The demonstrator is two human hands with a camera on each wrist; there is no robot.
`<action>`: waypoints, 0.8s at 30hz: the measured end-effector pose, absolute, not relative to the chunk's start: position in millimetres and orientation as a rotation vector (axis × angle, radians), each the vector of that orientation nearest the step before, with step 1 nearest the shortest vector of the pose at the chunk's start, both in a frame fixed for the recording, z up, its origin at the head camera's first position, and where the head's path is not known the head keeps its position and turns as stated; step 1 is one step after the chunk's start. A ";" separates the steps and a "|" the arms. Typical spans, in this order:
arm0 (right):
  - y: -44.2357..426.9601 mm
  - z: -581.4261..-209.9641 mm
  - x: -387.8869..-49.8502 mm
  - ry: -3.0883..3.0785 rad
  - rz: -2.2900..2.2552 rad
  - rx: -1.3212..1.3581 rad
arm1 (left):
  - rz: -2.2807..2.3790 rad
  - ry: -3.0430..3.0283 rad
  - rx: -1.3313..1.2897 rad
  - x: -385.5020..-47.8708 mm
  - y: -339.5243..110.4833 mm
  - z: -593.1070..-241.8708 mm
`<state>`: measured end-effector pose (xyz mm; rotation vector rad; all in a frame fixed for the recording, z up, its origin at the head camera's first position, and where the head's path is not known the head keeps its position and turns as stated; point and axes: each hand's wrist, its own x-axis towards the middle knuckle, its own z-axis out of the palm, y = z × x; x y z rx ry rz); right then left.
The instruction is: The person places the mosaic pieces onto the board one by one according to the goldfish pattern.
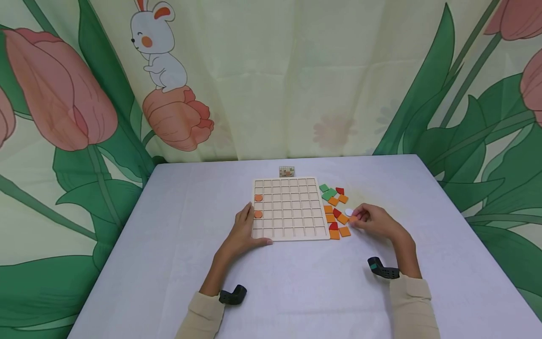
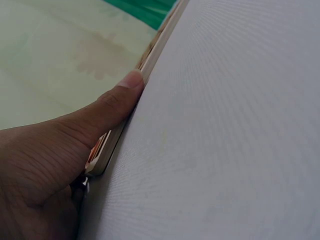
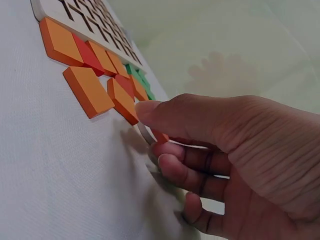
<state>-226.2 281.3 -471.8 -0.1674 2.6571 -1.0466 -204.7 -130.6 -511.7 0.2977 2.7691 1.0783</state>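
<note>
A light wooden grid board (image 1: 290, 209) lies on the table, with two orange round pieces, an upper disc (image 1: 259, 198) and a lower disc (image 1: 258, 214), in its left column. My left hand (image 1: 243, 230) rests at the board's near left corner, fingers along the left side and extended thumb (image 2: 117, 102) against the near edge. To the right of the board, my right hand (image 1: 374, 220) pinches a small orange piece (image 3: 160, 135) between thumb and forefinger; its shape is mostly hidden. Just beyond those fingertips lies a white disc (image 1: 349, 212).
Loose tiles lie along the board's right side: several orange ones (image 3: 89, 92), green ones (image 1: 329, 194) and red ones (image 1: 333, 226). Behind the board stands a small patterned card or block (image 1: 286, 171). A printed curtain (image 1: 271, 94) hangs behind the white-covered table (image 1: 296, 287).
</note>
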 end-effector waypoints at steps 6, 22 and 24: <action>271.5 -469.4 -228.5 2.721 -1.125 -0.251 | 1.073 2.770 0.309 -203.5 -131.0 -511.2; 226.4 -475.6 -240.4 2.764 -1.247 -0.540 | 1.106 2.764 0.326 -203.5 -131.8 -513.7; 217.2 -475.7 -241.0 2.747 -1.242 -0.558 | 1.109 2.763 0.331 -203.9 -132.4 -513.4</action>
